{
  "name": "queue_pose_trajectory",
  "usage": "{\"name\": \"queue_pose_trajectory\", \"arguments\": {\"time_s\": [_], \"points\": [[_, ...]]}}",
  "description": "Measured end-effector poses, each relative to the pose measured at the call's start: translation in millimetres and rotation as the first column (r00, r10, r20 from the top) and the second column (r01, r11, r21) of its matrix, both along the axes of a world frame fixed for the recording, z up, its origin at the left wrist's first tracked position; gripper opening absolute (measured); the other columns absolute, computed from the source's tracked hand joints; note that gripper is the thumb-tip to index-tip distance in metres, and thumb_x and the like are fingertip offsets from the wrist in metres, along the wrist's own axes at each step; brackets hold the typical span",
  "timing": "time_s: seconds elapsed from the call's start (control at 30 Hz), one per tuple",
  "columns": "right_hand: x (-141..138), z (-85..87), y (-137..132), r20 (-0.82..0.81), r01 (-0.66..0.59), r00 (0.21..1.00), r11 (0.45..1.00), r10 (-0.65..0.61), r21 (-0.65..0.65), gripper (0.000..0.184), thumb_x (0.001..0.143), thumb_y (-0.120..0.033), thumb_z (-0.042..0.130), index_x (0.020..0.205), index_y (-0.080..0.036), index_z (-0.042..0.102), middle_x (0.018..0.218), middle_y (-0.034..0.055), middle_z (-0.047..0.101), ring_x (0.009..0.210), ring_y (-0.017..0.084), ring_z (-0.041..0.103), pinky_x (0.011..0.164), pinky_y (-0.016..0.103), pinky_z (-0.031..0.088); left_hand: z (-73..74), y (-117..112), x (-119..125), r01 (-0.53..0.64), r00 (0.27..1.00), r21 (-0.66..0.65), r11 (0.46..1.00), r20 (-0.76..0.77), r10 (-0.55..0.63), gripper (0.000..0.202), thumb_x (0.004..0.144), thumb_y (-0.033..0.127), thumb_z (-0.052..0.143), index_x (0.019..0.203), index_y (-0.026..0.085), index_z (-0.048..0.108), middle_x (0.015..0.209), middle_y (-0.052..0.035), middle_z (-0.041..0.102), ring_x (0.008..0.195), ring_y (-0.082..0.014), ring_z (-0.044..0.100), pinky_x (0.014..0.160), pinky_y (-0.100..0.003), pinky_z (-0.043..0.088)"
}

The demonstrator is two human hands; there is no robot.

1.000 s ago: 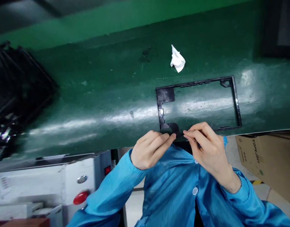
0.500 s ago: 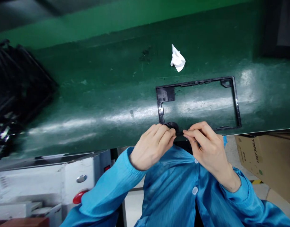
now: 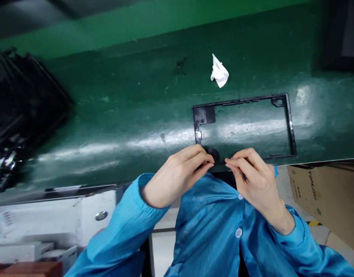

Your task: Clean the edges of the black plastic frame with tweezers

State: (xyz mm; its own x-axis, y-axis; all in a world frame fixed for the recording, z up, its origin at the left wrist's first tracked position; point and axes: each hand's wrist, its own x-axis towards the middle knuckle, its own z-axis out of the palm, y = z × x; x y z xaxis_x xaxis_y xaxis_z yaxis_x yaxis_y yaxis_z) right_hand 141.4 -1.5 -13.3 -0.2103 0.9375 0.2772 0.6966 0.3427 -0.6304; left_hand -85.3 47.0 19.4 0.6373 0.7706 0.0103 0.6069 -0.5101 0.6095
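A black rectangular plastic frame (image 3: 291, 127) lies flat on the green work surface (image 3: 130, 115), close to its front edge. My left hand (image 3: 181, 173) is at the frame's near left corner, thumb and fingers pinched together at the near rail beside a rounded black part of it. A short way to the right, my right hand (image 3: 253, 181) pinches with thumb and forefinger at the same near rail. The fingertips hide most of that stretch, so any small piece between them cannot be made out.
A crumpled white tissue (image 3: 220, 73) lies beyond the frame. Dark plastic parts (image 3: 27, 100) are heaped at the left. A cardboard box (image 3: 326, 196) stands below the table at the right, and a white machine (image 3: 50, 223) at the lower left.
My left hand has turned, its wrist shifting left and its fingers flattening along the frame's near left corner. My right hand has kept its pinch almost in place.
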Motion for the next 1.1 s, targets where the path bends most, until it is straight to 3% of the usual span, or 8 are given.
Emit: {"name": "queue_pose_trajectory", "arguments": {"time_s": [0.37, 0.6, 0.87, 1.1], "points": [[-0.8, 1.0, -0.4, 0.0, -0.003, 1.0, 1.0, 0.003, -0.01, 0.015, 0.103, -0.01, 0.061, 0.101, -0.018, 0.074, 0.097, 0.0027, 0.07, 0.07, 0.009, 0.064, 0.058, 0.026, 0.047, 8.6, 6.4, 8.3, 0.07, 0.989, 0.01, 0.997, -0.133, -0.068, 0.016, 0.105, 0.015, 0.052, 0.099, 0.016, 0.066, 0.089, -0.002, 0.064, 0.074, -0.0138, 0.062, 0.067, -0.025, 0.049], [1.0, 0.3, -1.3, -0.006, -0.001, 1.0, 1.0, 0.001, -0.013, 0.015, 0.102, -0.009, 0.061, 0.102, -0.018, 0.073, 0.099, 0.0027, 0.07, 0.073, 0.01, 0.065, 0.059, 0.026, 0.047, -2.7, -0.6, 10.2, 0.026, 0.997, 0.036, 0.999, -0.068, -0.023, 0.013, 0.103, 0.011, 0.051, 0.099, 0.016, 0.062, 0.089, -0.0018, 0.061, 0.075, -0.0132, 0.059, 0.069, -0.024, 0.05], [0.5, -0.1, -1.3, -0.009, -0.001, 1.0, 1.0, 0.001, -0.016, 0.014, 0.1, -0.007, 0.064, 0.102, -0.018, 0.073, 0.101, 0.0031, 0.07, 0.077, 0.011, 0.067, 0.061, 0.026, 0.047, 6.8, 2.4, 0.7, -0.088, 0.996, 0.001, 0.996, 0.01, 0.088, 0.011, 0.104, 0.014, 0.058, 0.103, 0.015, 0.069, 0.085, 0.0009, 0.058, 0.07, -0.0102, 0.058, 0.065, -0.022, 0.048], [2.3, -2.3, -0.8, 0.004, 0.002, 1.0, 1.0, -0.002, -0.017, 0.012, 0.101, -0.01, 0.065, 0.102, -0.019, 0.073, 0.101, 0.0024, 0.069, 0.077, 0.011, 0.067, 0.062, 0.027, 0.048, 2.9, 0.2, -1.1, -0.016, 1.0, 0.084, 0.996, -0.016, 0.018, 0.01, 0.103, 0.018, 0.063, 0.103, 0.014, 0.073, 0.099, -0.0055, 0.068, 0.087, -0.0168, 0.069, 0.078, -0.028, 0.057]]}}
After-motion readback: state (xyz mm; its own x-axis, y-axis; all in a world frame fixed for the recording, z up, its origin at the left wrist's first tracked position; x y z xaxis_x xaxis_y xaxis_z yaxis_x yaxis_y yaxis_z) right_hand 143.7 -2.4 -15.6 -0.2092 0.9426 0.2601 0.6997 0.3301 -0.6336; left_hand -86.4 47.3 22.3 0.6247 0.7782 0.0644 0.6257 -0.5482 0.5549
